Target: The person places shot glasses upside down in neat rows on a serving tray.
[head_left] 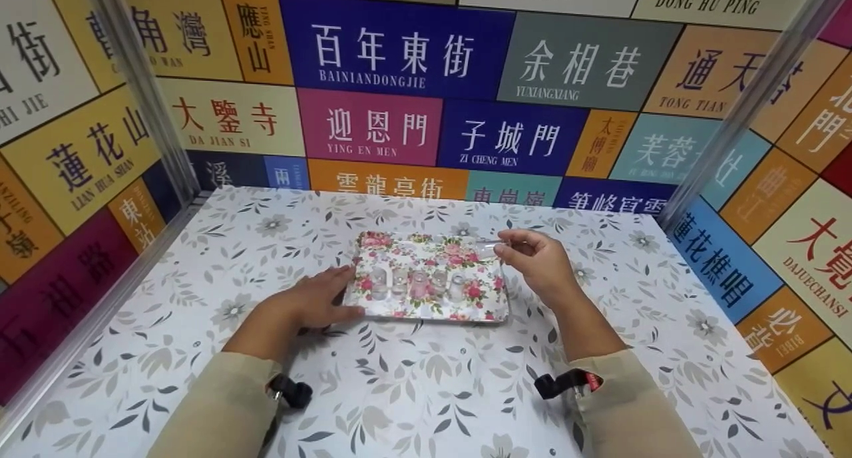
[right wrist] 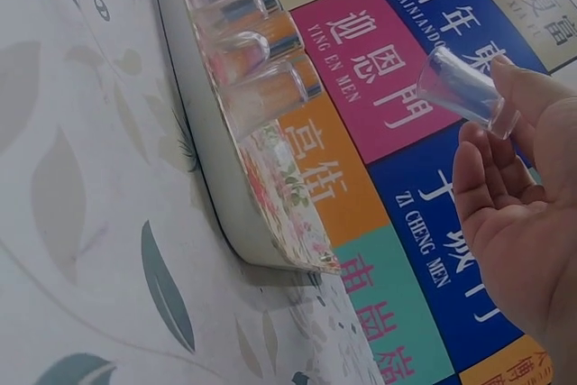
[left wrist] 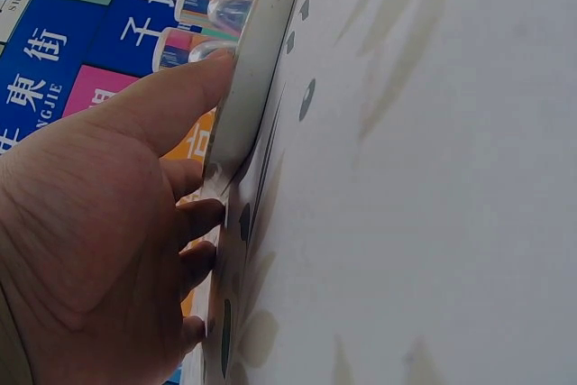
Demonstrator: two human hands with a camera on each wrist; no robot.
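Note:
A floral-printed tray (head_left: 491, 305) lies on the table, carrying a row of several clear shot glasses (head_left: 421, 285). My right hand (head_left: 542, 265) pinches another clear shot glass (right wrist: 462, 92) at one end between thumb and fingers. In the head view that glass is tilted sideways over the tray's far right corner. At the tray's left side rests my left hand (head_left: 311, 301), its thumb and fingertips on the edge. The left wrist view shows the thumb (left wrist: 180, 101) against the tray's pale outer wall, close to the glasses, with the fingers loosely spread.
The table (head_left: 426, 391) has a white cover printed with grey leaves and flowers. Panels with colourful street-name signs (head_left: 399, 52) rise behind it and on both sides, with clear strips (head_left: 732, 105) at the corners. Black wrist mounts (head_left: 293, 390) sit on both sleeves.

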